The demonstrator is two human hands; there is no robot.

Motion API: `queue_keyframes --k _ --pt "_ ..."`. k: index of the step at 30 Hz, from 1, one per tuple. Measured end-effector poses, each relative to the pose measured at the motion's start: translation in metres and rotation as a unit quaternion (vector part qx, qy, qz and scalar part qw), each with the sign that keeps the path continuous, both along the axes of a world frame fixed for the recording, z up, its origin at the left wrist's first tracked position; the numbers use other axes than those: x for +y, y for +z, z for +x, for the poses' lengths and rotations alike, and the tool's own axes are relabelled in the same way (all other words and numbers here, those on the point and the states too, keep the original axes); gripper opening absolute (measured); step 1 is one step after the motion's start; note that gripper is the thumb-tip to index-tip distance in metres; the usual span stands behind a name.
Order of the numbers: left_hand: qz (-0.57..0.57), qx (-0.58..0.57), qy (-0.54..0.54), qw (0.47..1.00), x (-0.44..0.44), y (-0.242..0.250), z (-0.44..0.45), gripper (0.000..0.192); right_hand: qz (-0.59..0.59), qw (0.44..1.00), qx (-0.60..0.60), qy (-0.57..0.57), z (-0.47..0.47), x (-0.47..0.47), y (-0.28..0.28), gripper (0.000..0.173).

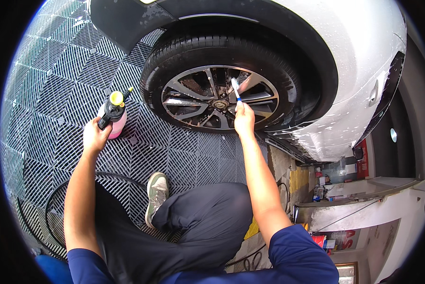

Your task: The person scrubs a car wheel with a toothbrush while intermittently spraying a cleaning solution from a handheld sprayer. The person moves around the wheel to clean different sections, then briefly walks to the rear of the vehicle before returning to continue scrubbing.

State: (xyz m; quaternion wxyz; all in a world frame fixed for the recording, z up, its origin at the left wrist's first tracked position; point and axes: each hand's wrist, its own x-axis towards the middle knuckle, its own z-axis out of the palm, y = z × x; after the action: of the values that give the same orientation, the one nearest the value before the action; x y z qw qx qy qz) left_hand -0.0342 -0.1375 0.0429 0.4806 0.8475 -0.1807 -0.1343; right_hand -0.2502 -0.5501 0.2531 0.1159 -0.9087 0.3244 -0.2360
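My left hand (96, 135) grips the black handle of a pump spray bottle (117, 122) with pink liquid and a yellow knob and nozzle. The bottle is over the grated floor, left of the wheel; whether it rests there I cannot tell. My right hand (244, 119) holds a slim brush like a toothbrush (236, 88), white with a blue part at the fingers. Its head is in front of the spokes of the wet alloy wheel rim (198, 115), above the centre cap (220, 104). Contact with the rim is unclear. Around the rim sits a black tyre (198, 53).
A white car body (361, 42) with foam and water drops curves over the wheel, edged by a black arch trim (326, 60). Grey plastic floor grating (74, 81) extends to the left. A black hose (49, 198) lies beside my legs. Shelving with shop items (322, 191) stands at right.
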Motion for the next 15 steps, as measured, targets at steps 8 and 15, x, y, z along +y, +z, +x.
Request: queue_keyframes --k 8,15 --pt "-0.023 0.027 0.004 0.999 -0.001 0.009 -0.002 0.045 0.443 0.871 -0.210 -0.032 0.017 0.022 0.024 0.032" --pt "0.010 -0.011 0.009 1.000 0.004 -0.003 0.003 0.048 0.663 0.685 -0.301 0.018 0.036 0.072 0.078 0.023"
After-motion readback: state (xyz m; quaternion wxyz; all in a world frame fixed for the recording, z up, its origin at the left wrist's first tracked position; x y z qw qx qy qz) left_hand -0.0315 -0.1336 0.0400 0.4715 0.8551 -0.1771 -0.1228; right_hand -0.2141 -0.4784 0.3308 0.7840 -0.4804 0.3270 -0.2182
